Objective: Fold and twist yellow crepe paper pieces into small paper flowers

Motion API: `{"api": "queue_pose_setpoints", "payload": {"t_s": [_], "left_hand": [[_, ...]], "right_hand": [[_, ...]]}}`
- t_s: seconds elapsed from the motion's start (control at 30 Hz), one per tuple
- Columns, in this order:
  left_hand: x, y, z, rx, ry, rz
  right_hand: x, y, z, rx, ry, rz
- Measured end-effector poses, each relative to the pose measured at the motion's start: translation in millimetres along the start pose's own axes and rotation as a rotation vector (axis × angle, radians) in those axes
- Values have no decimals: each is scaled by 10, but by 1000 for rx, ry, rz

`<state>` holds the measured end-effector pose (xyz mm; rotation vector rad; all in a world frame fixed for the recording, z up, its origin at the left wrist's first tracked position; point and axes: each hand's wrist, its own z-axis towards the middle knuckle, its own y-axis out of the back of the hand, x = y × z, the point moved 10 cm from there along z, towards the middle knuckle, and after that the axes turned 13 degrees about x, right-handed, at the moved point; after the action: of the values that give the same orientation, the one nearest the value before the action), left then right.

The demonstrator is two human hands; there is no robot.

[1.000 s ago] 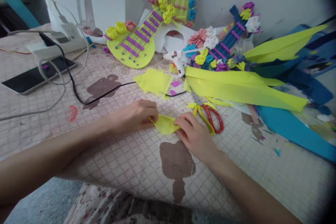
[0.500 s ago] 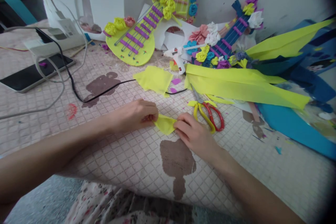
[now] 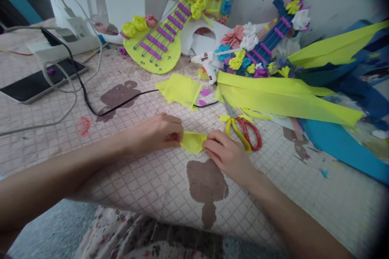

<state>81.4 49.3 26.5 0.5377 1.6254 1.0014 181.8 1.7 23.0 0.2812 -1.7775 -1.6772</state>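
A small yellow paper piece is stretched between my two hands over the patterned tablecloth. My left hand pinches its left end, and my right hand pinches its right end. Just beyond my right hand lie scissors with one red and one yellow handle. Behind my hands are a larger yellow paper stack and purple petal-shaped scraps. A white glue gun rests farther back, beside long yellow paper strips.
Guitar-shaped crafts, one yellow and one blue, stand at the back with paper flowers. A dark phone, a white power strip and looping cables occupy the left. Blue paper lies at the right.
The yellow piece is pulled slightly wider between my hands, and its lower point sits a little higher. My right hand has shifted slightly right. The view has moved a little.
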Motion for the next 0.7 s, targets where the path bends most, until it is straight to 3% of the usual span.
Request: {"api": "queue_pose_setpoints", "payload": {"t_s": [0.4, 0.7], "left_hand": [[42, 46, -10, 39, 72, -69], [71, 29, -15, 54, 121, -84]], "right_hand": [[-23, -26, 8, 22, -5, 65], [-180, -42, 18, 1, -171, 242]]}}
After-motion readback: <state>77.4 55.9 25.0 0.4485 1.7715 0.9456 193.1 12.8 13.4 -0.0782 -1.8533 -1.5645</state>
